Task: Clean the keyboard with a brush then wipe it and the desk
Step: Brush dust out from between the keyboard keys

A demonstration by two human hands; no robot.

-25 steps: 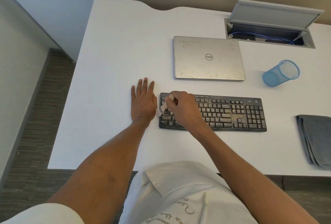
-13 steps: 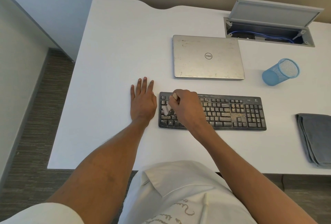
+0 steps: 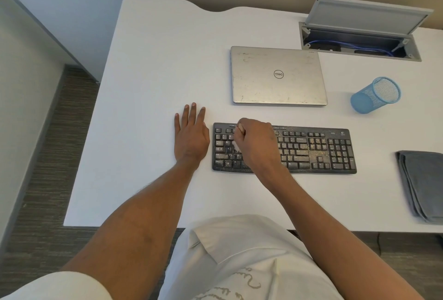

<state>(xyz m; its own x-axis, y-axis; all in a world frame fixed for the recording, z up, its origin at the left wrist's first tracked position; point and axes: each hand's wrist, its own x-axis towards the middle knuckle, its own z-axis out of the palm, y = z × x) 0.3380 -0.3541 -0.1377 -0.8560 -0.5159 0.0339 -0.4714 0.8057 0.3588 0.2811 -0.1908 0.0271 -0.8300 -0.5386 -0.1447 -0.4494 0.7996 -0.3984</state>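
A black keyboard point(image 3: 316, 151), dusted with tan crumbs, lies on the white desk point(image 3: 155, 64). My right hand point(image 3: 256, 143) hovers over the keyboard's left half and grips a small pale brush point(image 3: 236, 145); its blurred bristles touch the keys below my fingers, and most of the handle is hidden in my fist. Flat on the desk, just left of the keyboard, rests my left hand point(image 3: 190, 135) with straight fingers. A folded grey cloth point(image 3: 423, 184) lies at the desk's right edge.
A shut silver laptop point(image 3: 278, 75) sits behind the keyboard. A blue mesh pen cup point(image 3: 375, 95) lies tipped on its side to the right. At the back right an open cable hatch point(image 3: 359, 40) shows blue wires. The desk's front edge is near my lap.
My right hand has moved the brush rightward and a little farther back over the left keys. My left hand has stayed flat in place.
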